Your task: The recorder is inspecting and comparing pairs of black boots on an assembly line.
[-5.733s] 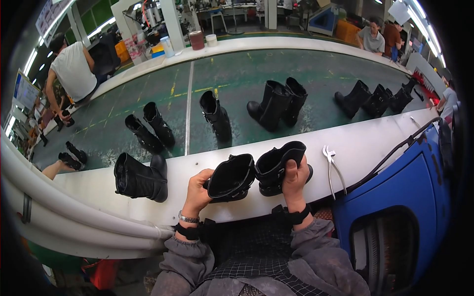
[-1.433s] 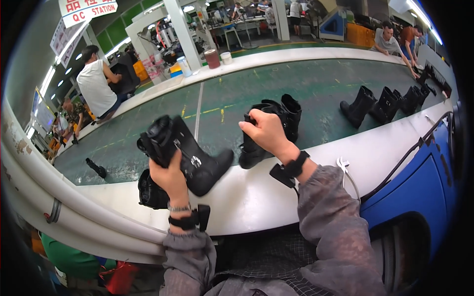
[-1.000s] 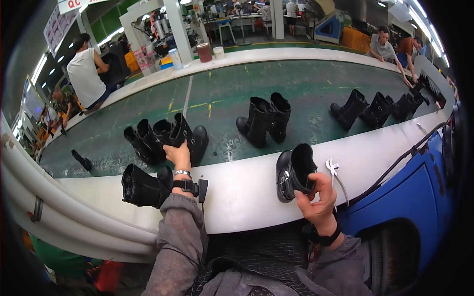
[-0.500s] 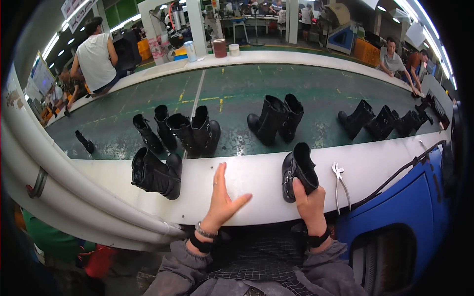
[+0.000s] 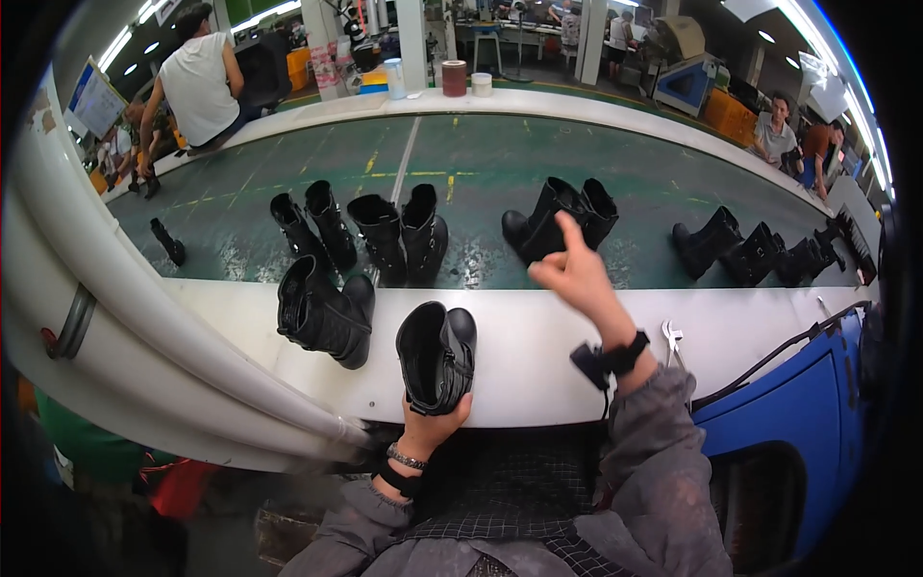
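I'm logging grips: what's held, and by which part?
The left hand holds a black boot by the near side of its shaft; the right hand holds nothing.

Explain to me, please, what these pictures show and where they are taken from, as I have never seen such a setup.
There is no robot here: a person works with two bare hands. The pictures come from the left one of two wide fisheye cameras worn on the head, looking down, so straight edges seem bent. The left hand holds a black boot. The right hand appears to hold nothing; it is in front of a pair of boots on the green surface, and I cannot tell whether it touches them. Nearer, a white ledge bears another boot and metal pliers.
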Available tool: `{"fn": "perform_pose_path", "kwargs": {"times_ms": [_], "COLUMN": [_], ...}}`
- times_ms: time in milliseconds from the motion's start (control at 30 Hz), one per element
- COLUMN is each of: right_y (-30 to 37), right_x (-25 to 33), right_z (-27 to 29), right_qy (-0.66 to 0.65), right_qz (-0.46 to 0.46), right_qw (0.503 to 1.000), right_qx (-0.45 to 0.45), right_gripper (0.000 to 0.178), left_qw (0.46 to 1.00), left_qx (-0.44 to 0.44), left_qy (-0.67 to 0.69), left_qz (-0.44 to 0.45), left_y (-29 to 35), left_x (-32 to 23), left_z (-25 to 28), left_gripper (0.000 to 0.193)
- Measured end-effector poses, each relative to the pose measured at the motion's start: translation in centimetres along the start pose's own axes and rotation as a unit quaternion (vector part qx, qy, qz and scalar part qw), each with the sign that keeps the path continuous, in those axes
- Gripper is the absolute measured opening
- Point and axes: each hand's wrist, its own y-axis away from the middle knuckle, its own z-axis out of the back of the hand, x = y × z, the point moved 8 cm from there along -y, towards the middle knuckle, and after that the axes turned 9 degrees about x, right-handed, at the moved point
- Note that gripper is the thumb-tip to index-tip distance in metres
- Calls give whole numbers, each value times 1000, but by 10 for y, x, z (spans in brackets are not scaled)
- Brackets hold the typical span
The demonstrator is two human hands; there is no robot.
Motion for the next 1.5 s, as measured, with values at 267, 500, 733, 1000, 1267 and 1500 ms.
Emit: {"fn": "perform_pose_path", "kwargs": {"times_ms": [267,500,733,1000,1267,1500], "right_y": [-79,-1,148,216,176,181], "right_x": [-43,52,63,1,-55,-70], "right_z": [30,54,71,26,-19,-66], "right_qy": [266,227,31,-298,-254,-504], "right_qz": [-47,80,-1,50,-110,-143], "right_qw": [955,955,974,927,955,840], "right_qx": [-123,-173,-224,-221,-106,-136], "right_gripper": [39,18,18,95,40,44], "left_qw": [998,1000,995,998,989,714], "left_qx": [-16,-24,-7,17,25,-72], "left_qy": [-58,-16,-91,-51,65,586], "left_qz": [-30,-2,-40,29,127,376], "left_y": [-6,-5,6,11,-3,30], "left_x": [-10,-7,-7,-2,-6,21], "left_z": [-1,0,-10,-9,6,-52], "left_gripper": [52,52,42,57,42,40]}}
